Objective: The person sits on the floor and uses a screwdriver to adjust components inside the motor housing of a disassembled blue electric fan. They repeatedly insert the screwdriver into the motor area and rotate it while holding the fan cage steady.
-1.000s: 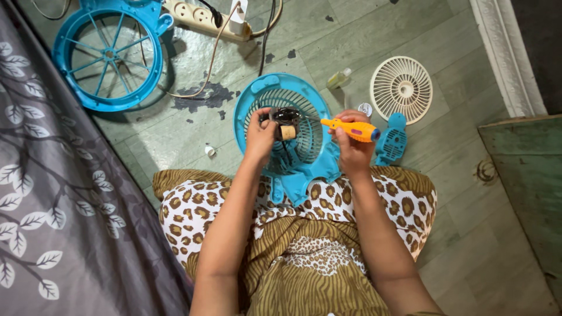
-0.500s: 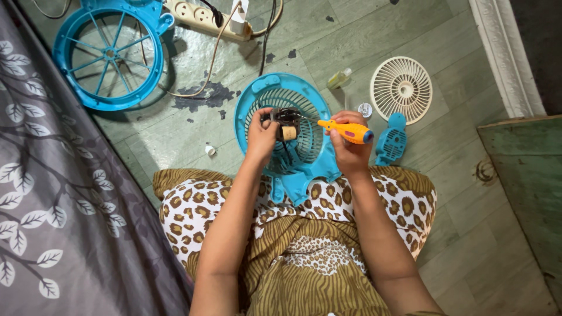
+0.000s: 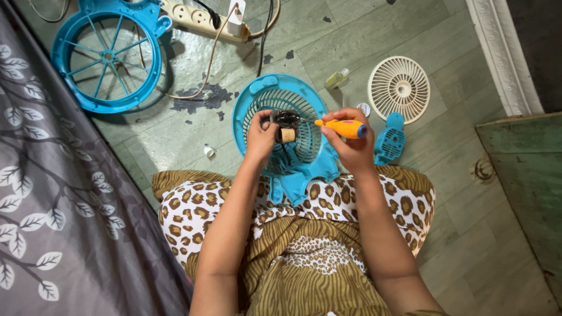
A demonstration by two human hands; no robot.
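Grey curtain w/ leaf print (image 3: 52,193) fills the left side. On the green floor (image 3: 363,35) lies a blue round fan frame (image 3: 105,55) at top left, near a white power strip (image 3: 199,16). Blue fan grille (image 3: 275,96) lies just in front of the knees; a white fan blade disc (image 3: 399,88) is to its right, and a small blue part (image 3: 389,142) is beside it. Left hand (image 3: 260,137) is closed around a small motor (image 3: 285,126), held above the grille. Right hand (image 3: 348,143) is clamped on an orange screwdriver (image 3: 339,127), tip pointing at the motor, approx. touching it.
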